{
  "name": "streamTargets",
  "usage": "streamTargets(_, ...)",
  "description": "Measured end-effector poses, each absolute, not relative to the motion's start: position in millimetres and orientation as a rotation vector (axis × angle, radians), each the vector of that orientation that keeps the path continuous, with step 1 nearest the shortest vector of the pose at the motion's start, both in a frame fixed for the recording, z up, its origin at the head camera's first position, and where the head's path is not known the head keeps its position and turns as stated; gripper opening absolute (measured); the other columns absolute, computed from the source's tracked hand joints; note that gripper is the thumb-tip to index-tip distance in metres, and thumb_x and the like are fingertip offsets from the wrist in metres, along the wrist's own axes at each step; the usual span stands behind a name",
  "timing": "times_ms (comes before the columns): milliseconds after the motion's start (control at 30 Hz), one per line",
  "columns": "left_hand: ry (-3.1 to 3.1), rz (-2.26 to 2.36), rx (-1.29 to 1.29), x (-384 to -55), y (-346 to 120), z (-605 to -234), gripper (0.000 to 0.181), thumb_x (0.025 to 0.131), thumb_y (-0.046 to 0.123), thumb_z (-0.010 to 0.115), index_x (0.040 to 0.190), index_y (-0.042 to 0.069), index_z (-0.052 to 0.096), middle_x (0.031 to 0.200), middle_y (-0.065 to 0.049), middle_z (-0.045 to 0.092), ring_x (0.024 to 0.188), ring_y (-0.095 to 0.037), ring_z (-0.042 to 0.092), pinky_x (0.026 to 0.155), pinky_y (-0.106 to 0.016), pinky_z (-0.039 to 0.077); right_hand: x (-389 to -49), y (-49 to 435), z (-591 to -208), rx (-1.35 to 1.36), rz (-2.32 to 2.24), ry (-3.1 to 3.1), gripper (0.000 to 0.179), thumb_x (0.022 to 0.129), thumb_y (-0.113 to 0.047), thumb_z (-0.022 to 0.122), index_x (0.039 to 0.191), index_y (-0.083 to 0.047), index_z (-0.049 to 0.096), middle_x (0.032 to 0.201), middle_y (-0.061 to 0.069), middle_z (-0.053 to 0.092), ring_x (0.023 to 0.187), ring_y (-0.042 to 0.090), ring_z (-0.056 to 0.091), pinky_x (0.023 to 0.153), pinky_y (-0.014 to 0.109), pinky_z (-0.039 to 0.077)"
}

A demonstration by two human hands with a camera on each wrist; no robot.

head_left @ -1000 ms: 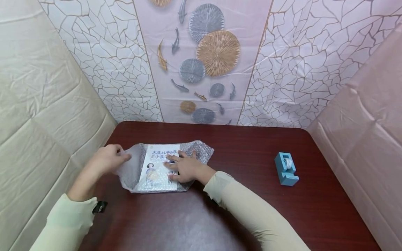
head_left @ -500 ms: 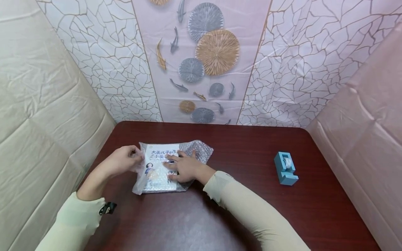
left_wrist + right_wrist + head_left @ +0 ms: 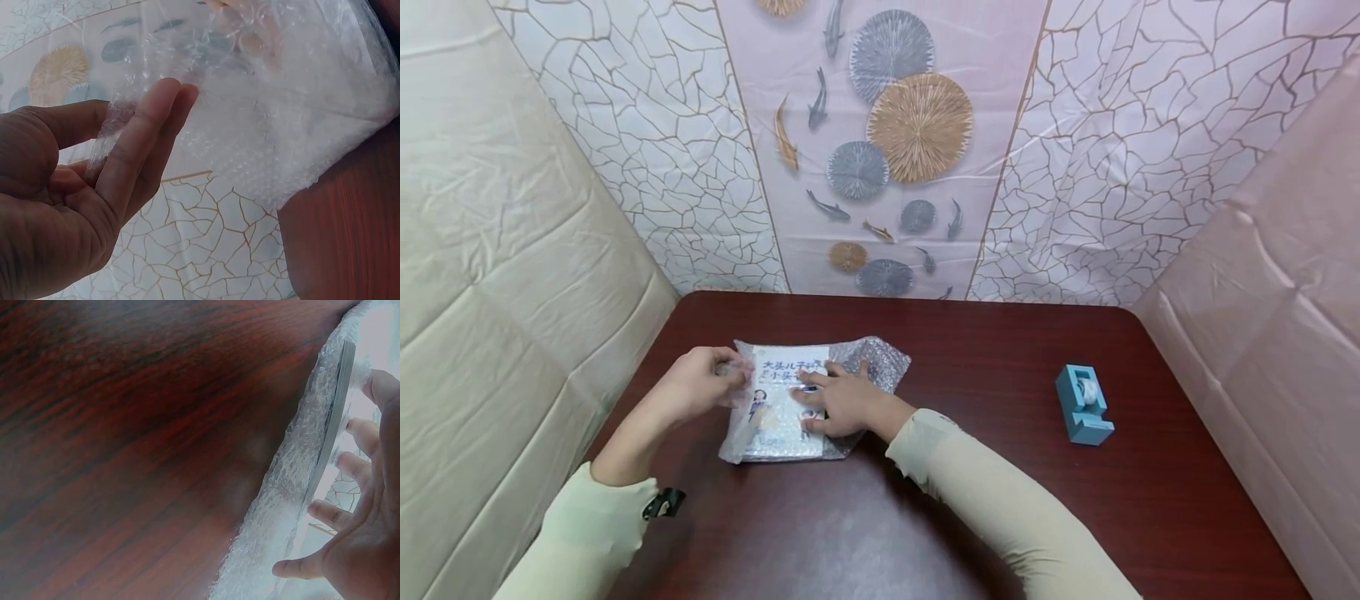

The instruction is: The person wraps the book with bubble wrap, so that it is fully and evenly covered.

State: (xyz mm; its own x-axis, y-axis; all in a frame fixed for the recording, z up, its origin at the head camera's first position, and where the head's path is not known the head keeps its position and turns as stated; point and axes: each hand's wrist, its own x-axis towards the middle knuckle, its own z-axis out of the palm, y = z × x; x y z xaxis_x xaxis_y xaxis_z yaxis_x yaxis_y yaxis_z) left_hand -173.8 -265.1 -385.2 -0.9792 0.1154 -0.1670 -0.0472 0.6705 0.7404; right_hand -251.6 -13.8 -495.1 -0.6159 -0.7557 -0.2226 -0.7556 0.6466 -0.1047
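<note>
A thin book (image 3: 786, 417) with a white cover, blue Chinese lettering and drawn figures lies in clear bubble wrap (image 3: 880, 358) on the table. Spread fingers of my right hand (image 3: 848, 404) press on the right part of its cover. At the book's left side, my left hand (image 3: 700, 383) pinches the raised edge of the wrap between thumb and fingers. The left wrist view shows this sheet of bubble wrap (image 3: 250, 125) running from the left hand (image 3: 106, 162) toward the book. In the right wrist view the book's page edge (image 3: 334, 419) shows above the wrap, beside the right hand (image 3: 369, 506).
A blue tape dispenser (image 3: 1082, 404) with a roll of clear tape stands on the right side of the dark red wooden table (image 3: 985, 358). Patterned cloth (image 3: 1075, 167) hangs behind the table, and pale padded panels (image 3: 512, 250) flank it.
My left hand has moved right with the wrap's left edge, bringing it up against the book's left side. The right hand has stayed in place on the cover.
</note>
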Motion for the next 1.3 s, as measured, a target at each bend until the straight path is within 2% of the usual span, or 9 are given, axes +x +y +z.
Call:
streamTargets(200, 2.716, 1.190, 0.060, -172.8, -257.3, -385.4, 0.051, 0.102, 0.005, 0.073, 0.151, -0.003, 0.061, 0.123, -0.029, 0.074, 0.080, -0.017, 0.080, 0.072, -0.033, 0.068, -251.1, -13.6, -493.9, -1.220, -0.005, 2.624, 0.065, 0.112, -0.068, 0.045, 0.173, -0.048, 0.032, 0.186, -0.015, 0.019, 0.172, 0.039, 0.019, 0.120, 0.092, 0.019)
streamTargets(400, 2.763, 1.191, 0.099, -175.2, -251.0, -394.5, 0.062, 0.101, 0.005, 0.077, 0.159, 0.004, 0.055, 0.109, -0.020, 0.075, 0.081, -0.017, 0.078, 0.076, -0.040, 0.069, -250.5, -14.3, -495.5, -1.214, 0.003, 2.623, 0.065, 0.111, -0.070, 0.044, 0.172, -0.049, 0.031, 0.186, -0.016, 0.019, 0.172, 0.038, 0.020, 0.121, 0.091, 0.021)
streamTargets(567, 2.752, 1.263, 0.148, -176.9, -246.4, -403.5, 0.063, 0.100, 0.002, 0.078, 0.159, 0.005, 0.056, 0.106, -0.017, 0.081, 0.078, -0.018, 0.081, 0.075, -0.040, 0.069, -249.4, -14.5, -496.4, -1.219, -0.012, 2.631, 0.065, 0.111, -0.069, 0.045, 0.172, -0.048, 0.034, 0.185, -0.016, 0.021, 0.171, 0.038, 0.022, 0.120, 0.092, 0.021)
streamTargets(700, 2.720, 1.291, 0.157, -177.2, -242.0, -409.5, 0.059, 0.100, 0.002, 0.077, 0.156, 0.005, 0.058, 0.109, -0.016, 0.083, 0.081, -0.018, 0.082, 0.076, -0.040, 0.069, -249.9, -13.7, -496.6, -1.227, -0.028, 2.631, 0.065, 0.111, -0.069, 0.046, 0.172, -0.047, 0.034, 0.186, -0.015, 0.021, 0.171, 0.039, 0.022, 0.120, 0.092, 0.021)
streamTargets(833, 2.723, 1.284, 0.174, -177.9, -236.6, -414.9, 0.053, 0.100, 0.001, 0.077, 0.151, 0.004, 0.062, 0.110, -0.015, 0.083, 0.086, -0.019, 0.082, 0.073, -0.032, 0.068, -250.1, -12.9, -495.2, -1.224, -0.031, 2.639, 0.066, 0.111, -0.069, 0.045, 0.172, -0.047, 0.033, 0.185, -0.016, 0.021, 0.172, 0.038, 0.022, 0.121, 0.091, 0.020)
streamTargets(967, 2.738, 1.284, 0.207, -177.3, -230.9, -420.8, 0.037, 0.099, 0.000, 0.077, 0.135, 0.001, 0.069, 0.108, -0.016, 0.084, 0.087, -0.019, 0.081, 0.072, -0.030, 0.067, -250.4, -12.7, -495.6, -1.218, -0.042, 2.644, 0.066, 0.111, -0.069, 0.046, 0.172, -0.048, 0.033, 0.185, -0.017, 0.021, 0.172, 0.036, 0.023, 0.122, 0.091, 0.019)
streamTargets(1100, 2.743, 1.267, 0.232, -175.3, -225.4, -427.2, 0.019, 0.099, 0.003, 0.079, 0.117, 0.003, 0.075, 0.105, -0.014, 0.085, 0.084, -0.018, 0.082, 0.070, -0.030, 0.067, -250.6, -13.0, -496.9, -1.219, -0.041, 2.649, 0.068, 0.110, -0.071, 0.047, 0.172, -0.046, 0.035, 0.185, -0.016, 0.022, 0.171, 0.036, 0.024, 0.121, 0.091, 0.021)
streamTargets(1200, 2.753, 1.237, 0.247, -174.8, -221.7, -432.5, 0.012, 0.100, 0.006, 0.080, 0.111, 0.006, 0.077, 0.105, -0.011, 0.086, 0.083, -0.018, 0.082, 0.069, -0.029, 0.066, -250.5, -12.5, -496.6, -1.225, -0.032, 2.657, 0.069, 0.109, -0.071, 0.049, 0.171, -0.042, 0.040, 0.184, -0.015, 0.024, 0.170, 0.037, 0.026, 0.120, 0.091, 0.022)
streamTargets(1300, 2.787, 1.190, 0.277, -175.0, -218.9, -437.2, 0.010, 0.101, 0.009, 0.079, 0.112, 0.009, 0.081, 0.104, -0.008, 0.086, 0.081, -0.014, 0.081, 0.067, -0.027, 0.064, -250.4, -11.8, -495.2, -1.224, -0.041, 2.666, 0.068, 0.109, -0.070, 0.051, 0.169, -0.040, 0.044, 0.184, -0.015, 0.027, 0.170, 0.036, 0.027, 0.120, 0.090, 0.023)
